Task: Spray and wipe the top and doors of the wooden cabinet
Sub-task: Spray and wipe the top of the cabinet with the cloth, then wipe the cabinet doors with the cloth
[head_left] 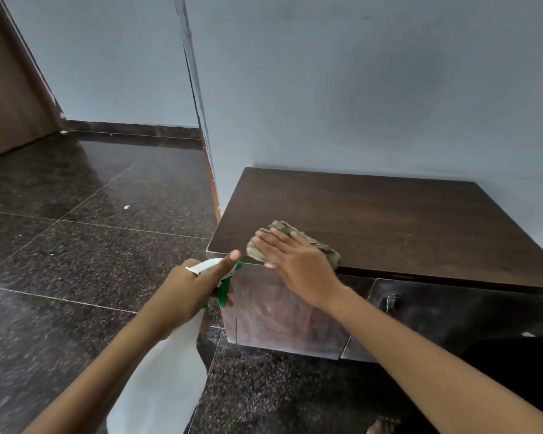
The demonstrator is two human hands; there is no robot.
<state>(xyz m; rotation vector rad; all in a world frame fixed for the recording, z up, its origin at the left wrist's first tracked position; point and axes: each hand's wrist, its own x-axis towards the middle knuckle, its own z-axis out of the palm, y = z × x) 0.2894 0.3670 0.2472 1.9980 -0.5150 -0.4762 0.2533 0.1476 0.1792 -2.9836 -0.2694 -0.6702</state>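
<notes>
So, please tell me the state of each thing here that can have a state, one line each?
Spray bottle: gripped by the left hand, held off the floor.
Cloth: crumpled, pressed flat on the cabinet top near its front left corner.
Right hand: fingers straight, on the cloth.
Cabinet doors: closed.
</notes>
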